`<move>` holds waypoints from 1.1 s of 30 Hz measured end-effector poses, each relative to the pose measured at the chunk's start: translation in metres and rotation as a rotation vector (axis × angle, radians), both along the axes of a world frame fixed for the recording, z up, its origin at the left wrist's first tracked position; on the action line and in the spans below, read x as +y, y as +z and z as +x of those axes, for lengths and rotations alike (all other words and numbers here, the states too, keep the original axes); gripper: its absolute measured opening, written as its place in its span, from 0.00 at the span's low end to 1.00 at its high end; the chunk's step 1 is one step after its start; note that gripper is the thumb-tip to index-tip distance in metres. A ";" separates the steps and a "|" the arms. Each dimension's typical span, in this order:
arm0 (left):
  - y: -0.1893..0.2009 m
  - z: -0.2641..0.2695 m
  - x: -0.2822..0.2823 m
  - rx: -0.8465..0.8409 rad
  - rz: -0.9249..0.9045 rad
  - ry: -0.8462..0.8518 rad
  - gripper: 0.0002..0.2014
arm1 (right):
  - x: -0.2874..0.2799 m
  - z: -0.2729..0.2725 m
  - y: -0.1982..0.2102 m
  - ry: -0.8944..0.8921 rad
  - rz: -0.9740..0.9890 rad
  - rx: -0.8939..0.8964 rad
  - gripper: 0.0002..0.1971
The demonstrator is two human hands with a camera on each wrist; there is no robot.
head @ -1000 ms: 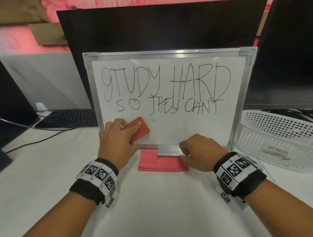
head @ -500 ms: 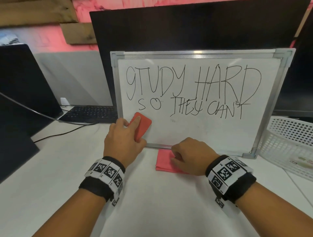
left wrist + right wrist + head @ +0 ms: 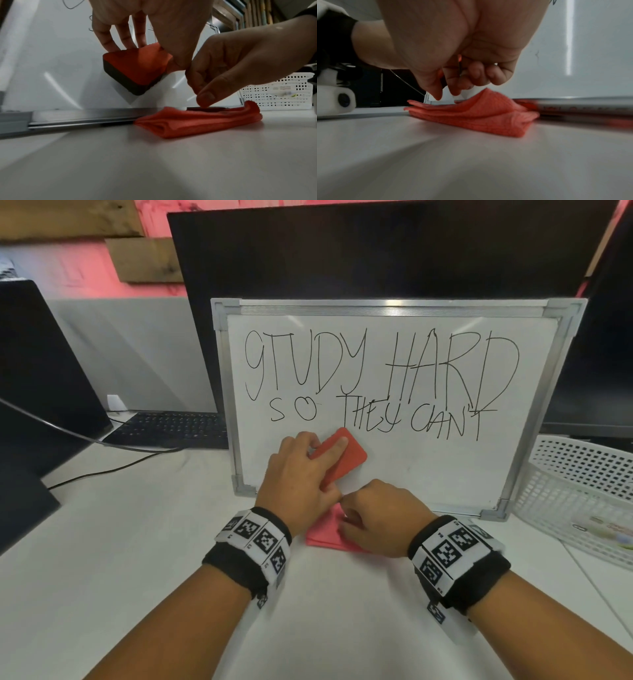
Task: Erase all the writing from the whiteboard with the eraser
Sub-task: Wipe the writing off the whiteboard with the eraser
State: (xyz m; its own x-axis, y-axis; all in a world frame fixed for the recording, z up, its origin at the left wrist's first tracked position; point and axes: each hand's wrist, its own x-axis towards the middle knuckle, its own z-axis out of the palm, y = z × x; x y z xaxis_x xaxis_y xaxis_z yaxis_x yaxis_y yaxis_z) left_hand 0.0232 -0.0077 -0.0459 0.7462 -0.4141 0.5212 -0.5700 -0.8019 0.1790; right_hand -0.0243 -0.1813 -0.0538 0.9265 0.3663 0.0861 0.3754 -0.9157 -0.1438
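The whiteboard (image 3: 445, 467) leans upright against a dark monitor, with black writing (image 3: 376, 371) in two lines across its upper half. My left hand (image 3: 308, 470) grips the red eraser (image 3: 349, 455) and presses its dark felt face onto the board just below the word THEY. In the left wrist view the eraser (image 3: 135, 67) sits tilted, one corner down, under my fingers (image 3: 120, 36). My right hand (image 3: 380, 518) is curled at the board's bottom rail, and in the left wrist view its thumb (image 3: 205, 97) presses on that rail (image 3: 85, 115).
A folded red cloth (image 3: 322, 537) lies on the white table under my right hand, against the board's foot. A white perforated basket (image 3: 582, 474) stands at the right. A black keyboard (image 3: 171, 428), a cable (image 3: 85, 474) and another dark screen (image 3: 41, 371) are at the left.
The eraser slid left along the board's lower part, then back right and a little upward. My right hand stayed at the bottom rail. My head turned left, so the board appears further right.
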 end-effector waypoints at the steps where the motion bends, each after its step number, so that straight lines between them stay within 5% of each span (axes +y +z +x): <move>1: 0.000 0.000 -0.005 -0.009 0.004 -0.008 0.34 | -0.001 -0.001 0.000 -0.003 0.001 -0.002 0.21; 23: -0.001 0.001 0.020 -0.048 0.061 0.073 0.32 | -0.007 0.001 0.000 -0.045 -0.020 0.034 0.19; 33: 0.009 0.007 0.057 0.030 -0.198 0.328 0.37 | -0.007 -0.001 0.002 -0.046 -0.009 0.045 0.18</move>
State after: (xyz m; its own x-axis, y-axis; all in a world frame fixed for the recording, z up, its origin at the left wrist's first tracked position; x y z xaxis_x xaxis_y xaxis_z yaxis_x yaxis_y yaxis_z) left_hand 0.0300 0.0496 -0.0367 0.8384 -0.0448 0.5432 -0.2815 -0.8890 0.3611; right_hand -0.0258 -0.1880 -0.0514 0.9451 0.3242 0.0409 0.3266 -0.9330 -0.1510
